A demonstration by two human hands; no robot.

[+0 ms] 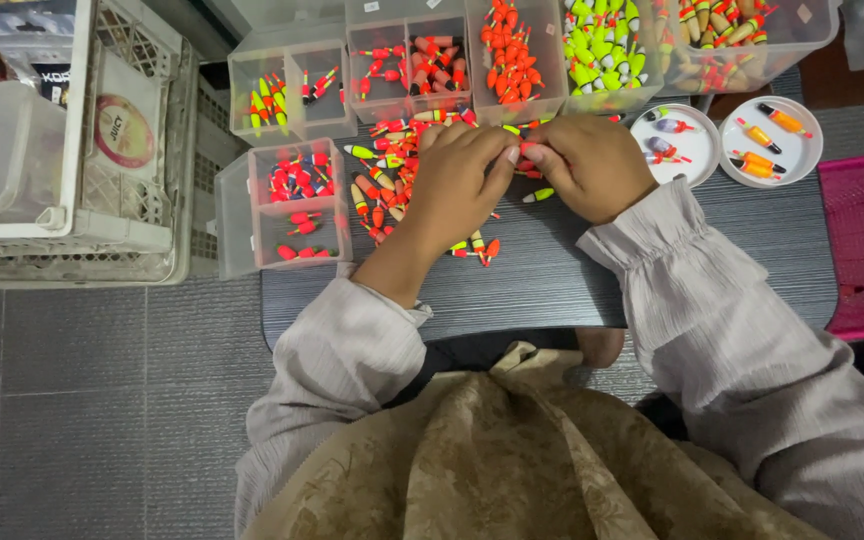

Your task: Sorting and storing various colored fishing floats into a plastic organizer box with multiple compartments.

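Both hands meet over the float pile (pixel 392 170) near the table's (pixel 572 270) far edge: left hand (pixel 457 185) and right hand (pixel 592 165) pinched fingertip-to-fingertip on one small red float (pixel 526 164), lying crosswise between them.

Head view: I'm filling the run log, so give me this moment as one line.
left hand on loose floats | right hand fingertips meet left | dark table | clear bins behind
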